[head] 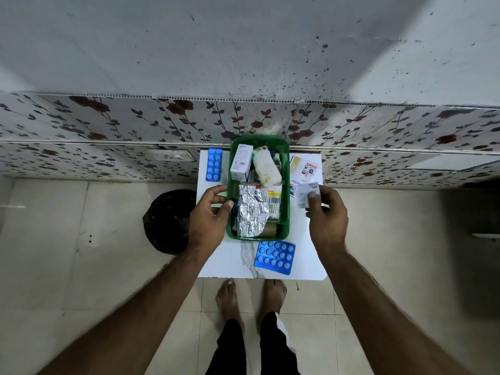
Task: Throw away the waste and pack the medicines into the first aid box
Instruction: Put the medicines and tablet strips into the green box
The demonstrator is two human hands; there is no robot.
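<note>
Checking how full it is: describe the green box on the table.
The green box is a rectangular plastic tray with rounded corners, open on top, standing flat on the white table at its far edge. It is nearly full: a white carton, a bandage roll, crumpled foil strips. The left hand holds its left wall.

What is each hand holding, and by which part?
Right hand pinches a silvery packet by its lower edge; left hand grips the green box by its left wall.

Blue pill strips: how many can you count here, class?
2. One strip lies on the table left of the green box, by the wall; the other strip just in front of it. Others may be hidden inside.
</note>
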